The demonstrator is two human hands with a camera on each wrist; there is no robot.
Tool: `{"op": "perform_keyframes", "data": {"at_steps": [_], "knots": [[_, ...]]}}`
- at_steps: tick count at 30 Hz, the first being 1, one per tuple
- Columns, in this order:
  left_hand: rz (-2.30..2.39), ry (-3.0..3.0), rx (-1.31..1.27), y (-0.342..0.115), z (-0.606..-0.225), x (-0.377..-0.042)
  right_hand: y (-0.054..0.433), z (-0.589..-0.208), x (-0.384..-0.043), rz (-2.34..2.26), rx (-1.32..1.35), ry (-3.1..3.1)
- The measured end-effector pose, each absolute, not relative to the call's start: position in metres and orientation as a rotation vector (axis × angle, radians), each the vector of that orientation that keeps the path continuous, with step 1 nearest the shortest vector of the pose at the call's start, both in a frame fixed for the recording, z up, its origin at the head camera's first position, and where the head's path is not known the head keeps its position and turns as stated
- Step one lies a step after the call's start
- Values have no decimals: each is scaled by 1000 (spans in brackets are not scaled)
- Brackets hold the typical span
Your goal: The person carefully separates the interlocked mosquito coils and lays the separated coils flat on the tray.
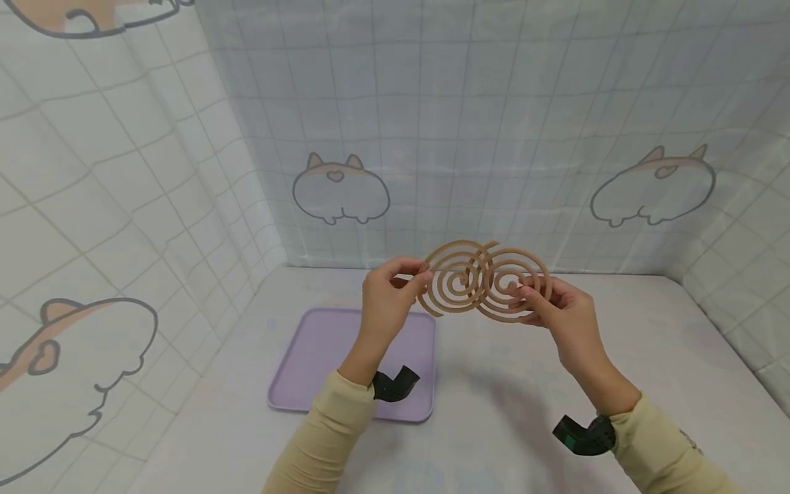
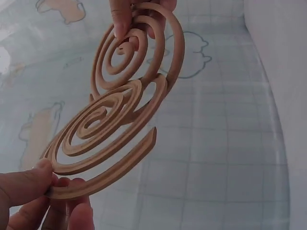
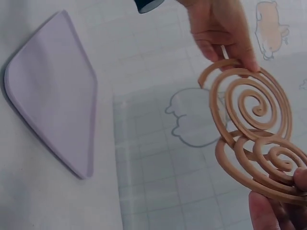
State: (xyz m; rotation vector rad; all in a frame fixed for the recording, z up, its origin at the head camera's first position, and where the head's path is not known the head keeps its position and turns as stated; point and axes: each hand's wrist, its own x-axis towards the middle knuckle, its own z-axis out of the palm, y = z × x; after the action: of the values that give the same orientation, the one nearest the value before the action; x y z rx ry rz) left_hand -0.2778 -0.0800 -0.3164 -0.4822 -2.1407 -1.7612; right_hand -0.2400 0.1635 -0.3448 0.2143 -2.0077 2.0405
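Two brown mosquito coils are held up in the air side by side, their rings crossing each other where they meet. My left hand (image 1: 387, 298) pinches the outer ring of the left coil (image 2: 120, 166) between thumb and fingers. The right coil (image 2: 177, 52) is gripped by my right hand (image 1: 570, 319), whose thumb lies over its inner rings and whose fingers are behind it. In the right wrist view the two spirals lean at different angles, and a pointed outer end of the left one sticks out by the left hand.
A lilac tray (image 1: 296, 370) lies on the white table (image 1: 481, 439), partly behind the left forearm. Tiled-pattern sheeting (image 1: 450, 137) with dog drawings rises at the back and both sides. Dark bands (image 1: 586, 436) sit on both wrists.
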Motion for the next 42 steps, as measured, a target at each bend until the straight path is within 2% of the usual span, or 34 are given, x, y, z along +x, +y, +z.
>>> {"op": "perform_keyframes", "data": {"at_steps": [10,29,42], "knots": [[-2111,-2145,-322,-93,-328,-295,177,-341,-239,2329,205,-1900],[-2167,-2188,-374,-111,-334,-300,186,-340,-238,2325,96,-2042],[-2150,-2174,-300,-133,-337,-301,200,-343,-237,2277,91,-2022]]}}
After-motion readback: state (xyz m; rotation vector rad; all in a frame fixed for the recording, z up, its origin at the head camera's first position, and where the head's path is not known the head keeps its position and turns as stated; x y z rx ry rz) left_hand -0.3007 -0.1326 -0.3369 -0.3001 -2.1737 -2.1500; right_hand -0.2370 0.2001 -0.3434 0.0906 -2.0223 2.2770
